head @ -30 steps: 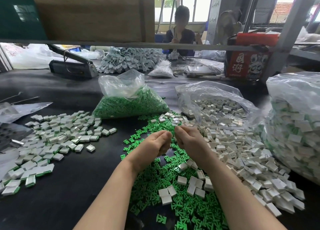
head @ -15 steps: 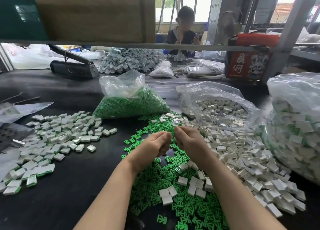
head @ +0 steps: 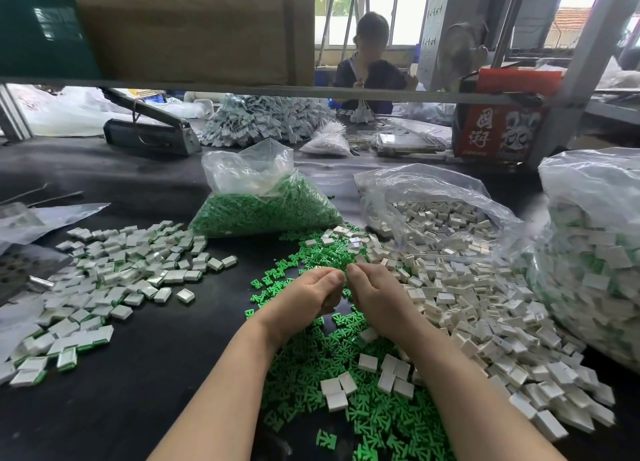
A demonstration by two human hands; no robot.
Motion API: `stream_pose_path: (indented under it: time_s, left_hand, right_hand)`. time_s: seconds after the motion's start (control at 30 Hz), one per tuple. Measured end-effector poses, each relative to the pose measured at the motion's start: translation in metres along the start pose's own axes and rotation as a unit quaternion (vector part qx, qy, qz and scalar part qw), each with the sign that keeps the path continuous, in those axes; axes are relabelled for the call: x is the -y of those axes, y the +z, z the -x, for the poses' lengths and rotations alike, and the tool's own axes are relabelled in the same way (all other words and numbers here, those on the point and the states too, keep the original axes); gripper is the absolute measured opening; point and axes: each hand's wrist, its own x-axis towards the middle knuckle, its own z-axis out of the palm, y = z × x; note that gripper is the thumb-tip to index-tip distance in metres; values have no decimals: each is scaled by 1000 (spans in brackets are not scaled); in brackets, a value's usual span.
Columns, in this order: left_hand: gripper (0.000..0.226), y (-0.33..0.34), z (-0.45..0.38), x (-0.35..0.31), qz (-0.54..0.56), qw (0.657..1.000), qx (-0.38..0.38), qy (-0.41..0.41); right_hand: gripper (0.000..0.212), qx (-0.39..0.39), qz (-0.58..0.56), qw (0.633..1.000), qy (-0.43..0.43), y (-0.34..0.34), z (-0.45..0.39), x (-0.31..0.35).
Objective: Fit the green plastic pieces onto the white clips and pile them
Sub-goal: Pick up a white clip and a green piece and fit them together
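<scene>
Plainly mid-assembly: curled left hand (head: 308, 296) and curled right hand (head: 375, 296) brought fingertip to fingertip above the loose spread of small green plastic pieces (head: 332, 356). Whatever sits between the fingers hidden by the knuckles; cannot tell what either hand grips, or whether a piece is being pressed home.

Right of the right hand, a broad heap of small white rectangular plastic clips (head: 485, 315) not yet fitted, with a few strays lying on the green just below the wrists. Left of the left hand, well apart, the flat pile of finished clips with green edges (head: 114, 280).

Judged by the heaps, much left to do. Beyond the hands, a clear bag of green pieces (head: 263, 207) and a clear open bag of white clips (head: 436, 214), both well stocked. Far right, a large clear sack of mixed white and green parts (head: 595, 252), cut off by the frame; assembled or not, hard to make out.
</scene>
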Motion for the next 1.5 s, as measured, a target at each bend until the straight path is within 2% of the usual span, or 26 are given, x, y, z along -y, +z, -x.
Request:
stream_pose_path:
  time_s: [0.1, 0.2, 0.33, 0.6, 1.07, 1.5]
  left_hand:
    - [29, 3, -1, 2, -17, 1000, -21, -8]
    - [30, 7, -2, 1, -52, 998, -32, -17]
    - [42, 11, -5, -1, -77, 996, -42, -19]
    - [34, 18, -8, 3, -135, 989, -64, -11]
    - [33, 29, -10, 7, -127, 987, -95, 24]
    - [33, 29, -12, 9, -150, 984, -89, 31]
  right_hand:
    - [44, 4, 50, 999, -1, 1, -1, 1]
    - [47, 16, 66, 998, -1, 0, 0, 3]
    - [55, 24, 81, 996, -8, 1, 2, 7]
    - [51, 16, 108, 994, 17, 1, 3, 9]
    - [53, -5, 120, 992, 34, 4, 1, 4]
    - [51, -12, 115, 993, 28, 3, 1, 4]
